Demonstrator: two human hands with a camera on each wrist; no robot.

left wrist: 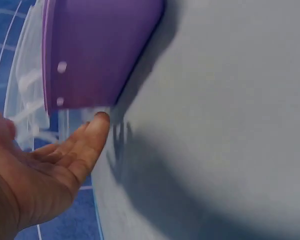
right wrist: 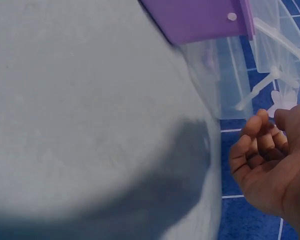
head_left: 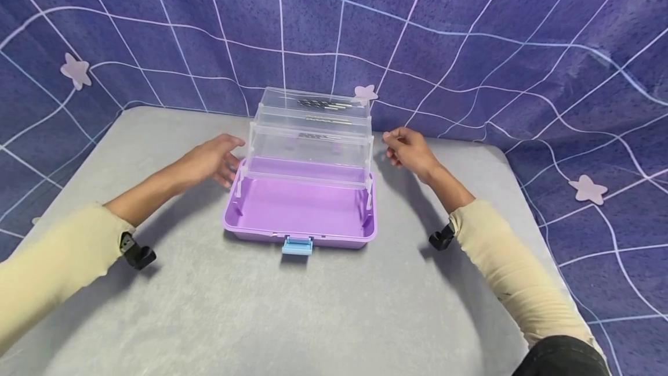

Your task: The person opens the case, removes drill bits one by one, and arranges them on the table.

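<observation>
A purple toolbox [head_left: 300, 205] stands unfolded on the grey table, its bottom compartment bare, with a light blue latch [head_left: 297, 246] at the front. Behind and above it rise stepped clear trays [head_left: 313, 152] on white hinge arms. Dark drill bits [head_left: 325, 104] lie in the top tray, and thinner bits [head_left: 327, 120] show in the levels below. My left hand [head_left: 211, 158] is beside the box's left rear corner, fingers loosely extended, holding nothing. To the right of the trays, my right hand [head_left: 409, 152] hovers with loosely bent fingers [right wrist: 240, 150] and an empty grasp.
The grey table [head_left: 334, 312] stretches in front of the box and to both sides. A purple-blue cloth [head_left: 313, 22] with white lines and stars hangs close behind the trays. Black wrist mounts [head_left: 137, 251] sit at both sleeves.
</observation>
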